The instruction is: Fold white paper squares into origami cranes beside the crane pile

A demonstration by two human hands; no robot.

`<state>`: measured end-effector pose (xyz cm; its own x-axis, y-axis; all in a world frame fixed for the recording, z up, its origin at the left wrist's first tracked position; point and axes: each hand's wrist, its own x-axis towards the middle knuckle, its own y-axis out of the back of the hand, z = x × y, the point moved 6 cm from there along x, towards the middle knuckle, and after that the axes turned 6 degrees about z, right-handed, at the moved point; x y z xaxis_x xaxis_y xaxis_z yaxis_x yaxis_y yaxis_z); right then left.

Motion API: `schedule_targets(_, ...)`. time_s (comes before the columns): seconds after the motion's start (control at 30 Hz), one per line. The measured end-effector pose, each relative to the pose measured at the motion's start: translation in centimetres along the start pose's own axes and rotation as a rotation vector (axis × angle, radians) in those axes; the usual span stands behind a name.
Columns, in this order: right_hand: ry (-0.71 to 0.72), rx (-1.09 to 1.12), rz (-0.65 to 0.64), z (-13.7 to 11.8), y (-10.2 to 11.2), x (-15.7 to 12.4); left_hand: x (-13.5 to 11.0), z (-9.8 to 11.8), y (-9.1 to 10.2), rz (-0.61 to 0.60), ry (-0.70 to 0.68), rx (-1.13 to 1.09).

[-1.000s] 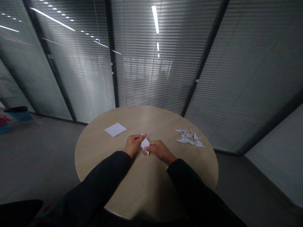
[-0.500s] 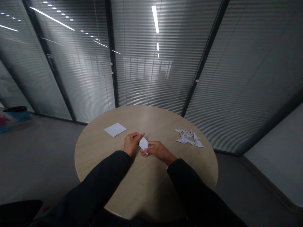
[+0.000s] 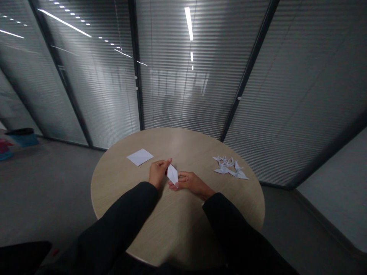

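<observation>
A small white folded paper piece [image 3: 172,174], diamond shaped, is held just above the round wooden table [image 3: 183,221] between both hands. My left hand [image 3: 157,172] pinches its upper tip with thumb and fingers. My right hand [image 3: 191,181] grips its lower right side, fingers curled. Both arms wear dark sleeves.
A flat white paper sheet [image 3: 140,157] lies on the table to the left. A pile of several folded white paper cranes [image 3: 229,167] lies to the right. Glass walls with blinds [image 3: 183,76] stand behind the table. A blue bin [image 3: 21,136] sits on the floor far left.
The folded paper has turned and shifted slightly left and up between my hands. My left hand's fingers have moved onto its top tip. The rest is as before.
</observation>
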<state>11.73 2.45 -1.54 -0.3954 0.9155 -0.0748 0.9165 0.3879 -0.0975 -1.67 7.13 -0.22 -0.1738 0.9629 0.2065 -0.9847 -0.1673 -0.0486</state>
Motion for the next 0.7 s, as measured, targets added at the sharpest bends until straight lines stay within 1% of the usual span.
schedule_targets(0.17, -0.007, 0.02, -0.004, 0.3, 0.2, 0.1, 0.2, -0.1, 0.1, -0.005, -0.021, 0.03)
schedule_targets(0.33, -0.007, 0.015, -0.033, 0.2, 0.1, 0.0, 0.3, -0.4, 0.2, 0.006, 0.007, 0.011)
schedule_targets(0.43, -0.029, 0.03, -0.035, 0.2, 0.0, -0.1, 0.5, -0.8, 0.2, -0.019, 0.037, -0.036)
schedule_targets(0.47, -0.04, 0.039, -0.032, 0.2, 0.0, -0.1, 0.7, -0.7, 0.2, -0.024, 0.029, -0.051)
schedule_targets(0.5, -0.046, 0.048, -0.025, 0.2, 0.0, -0.2, 0.8, -0.5, 0.3, -0.024, -0.006, -0.052)
schedule_targets(0.53, -0.047, 0.058, -0.015, 0.2, 0.0, -0.2, 0.8, -0.1, 0.5, -0.02, -0.072, -0.032)
schedule_targets(0.57, -0.041, 0.068, 0.001, 0.1, 0.2, -0.2, 0.8, 0.6, 0.7, -0.014, -0.183, 0.018)
schedule_targets(0.6, -0.031, 0.075, 0.021, 0.0, 0.3, -0.2, 0.7, 1.4, 0.7, -0.035, -0.313, 0.094)
schedule_targets(0.63, -0.018, 0.078, 0.043, -0.1, 0.6, -0.2, 0.3, 2.2, 0.5, -0.08, -0.446, 0.177)
schedule_targets(0.7, 0.004, 0.078, 0.079, -0.2, 1.0, -0.1, -0.6, 3.1, -0.4, -0.22, -0.67, 0.347)
